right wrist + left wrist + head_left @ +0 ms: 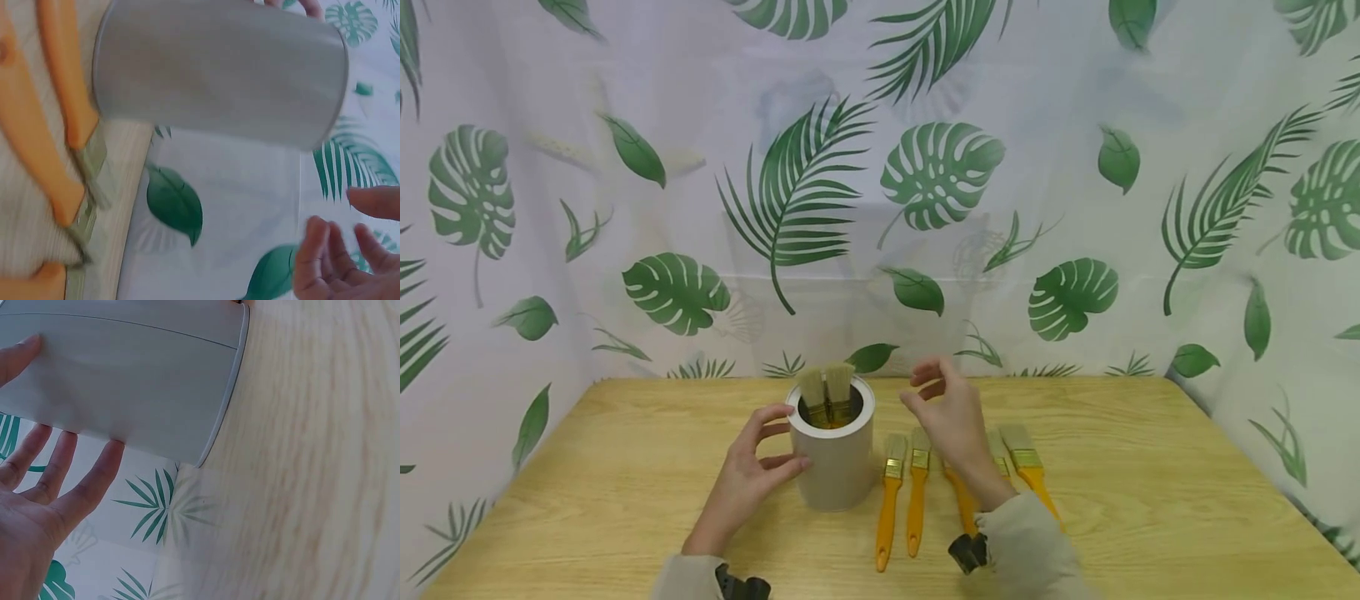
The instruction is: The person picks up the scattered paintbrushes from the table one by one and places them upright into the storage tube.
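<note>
A pale grey cylindrical container (833, 473) stands upright on the table, with a white rim and two paintbrushes (826, 387) inside, bristles up. My left hand (752, 471) holds its left side, thumb on the near face and fingers around the far side; the left wrist view shows these fingertips (112, 447) touching the wall. To the right of the container my right hand (951, 412) is in the air, fingers loosely bent with nothing in them. Below it lie several orange-handled paintbrushes (916, 500), bristles pointing away from me, some partly hidden by the right forearm.
The wooden table (625, 467) ends at a white curtain (850, 308) printed with green leaves, close behind the container. More curtain hangs at the left and right sides. Each wrist wears a black device (967, 552).
</note>
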Motion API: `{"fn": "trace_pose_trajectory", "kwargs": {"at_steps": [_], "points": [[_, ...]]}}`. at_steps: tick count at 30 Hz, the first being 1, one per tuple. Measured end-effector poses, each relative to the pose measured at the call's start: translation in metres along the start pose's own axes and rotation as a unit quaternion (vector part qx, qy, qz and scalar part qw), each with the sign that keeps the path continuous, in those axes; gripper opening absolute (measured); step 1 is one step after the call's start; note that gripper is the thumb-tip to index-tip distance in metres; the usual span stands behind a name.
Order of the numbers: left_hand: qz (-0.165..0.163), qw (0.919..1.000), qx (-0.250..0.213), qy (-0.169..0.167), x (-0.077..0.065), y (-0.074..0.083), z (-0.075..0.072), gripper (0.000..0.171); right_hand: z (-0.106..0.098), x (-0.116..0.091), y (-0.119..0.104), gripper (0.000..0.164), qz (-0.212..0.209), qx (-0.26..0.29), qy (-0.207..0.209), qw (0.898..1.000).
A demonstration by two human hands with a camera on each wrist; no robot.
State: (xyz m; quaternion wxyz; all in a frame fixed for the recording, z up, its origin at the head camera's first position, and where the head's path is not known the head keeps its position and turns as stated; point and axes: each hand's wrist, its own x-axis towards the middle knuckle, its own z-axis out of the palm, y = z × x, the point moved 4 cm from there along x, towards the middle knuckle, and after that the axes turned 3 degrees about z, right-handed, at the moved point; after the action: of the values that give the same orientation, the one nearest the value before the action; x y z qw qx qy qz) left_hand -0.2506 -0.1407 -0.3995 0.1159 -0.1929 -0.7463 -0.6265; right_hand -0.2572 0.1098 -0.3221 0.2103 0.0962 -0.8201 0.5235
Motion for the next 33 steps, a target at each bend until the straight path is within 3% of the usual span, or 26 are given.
{"fn": "trace_pose_trajectory", "kwargs": {"at_steps": [6,13,20,27,33], "points": [[-0.001,1.0000,-0.007,0.001,-0.001,0.001,-0.002,0.061,-0.013,0.004,0.016,0.019,0.079,0.007,-0.045,0.996],[0.005,0.9999,-0.013,0.005,-0.001,0.004,-0.002,0.058,-0.024,0.004,0.027,0.020,0.108,-0.013,-0.090,0.990],[0.003,0.9998,-0.019,0.003,-0.002,0.001,0.000,0.061,-0.054,0.002,0.053,0.026,0.149,-0.042,-0.099,0.983],[-0.004,0.9996,-0.026,-0.002,0.000,0.000,0.004,0.062,-0.090,-0.002,0.078,0.033,0.211,-0.060,-0.134,0.966],[-0.013,0.9997,-0.023,0.000,-0.001,0.000,0.002,0.062,-0.110,-0.008,0.096,0.037,0.237,-0.058,-0.170,0.955]]}}
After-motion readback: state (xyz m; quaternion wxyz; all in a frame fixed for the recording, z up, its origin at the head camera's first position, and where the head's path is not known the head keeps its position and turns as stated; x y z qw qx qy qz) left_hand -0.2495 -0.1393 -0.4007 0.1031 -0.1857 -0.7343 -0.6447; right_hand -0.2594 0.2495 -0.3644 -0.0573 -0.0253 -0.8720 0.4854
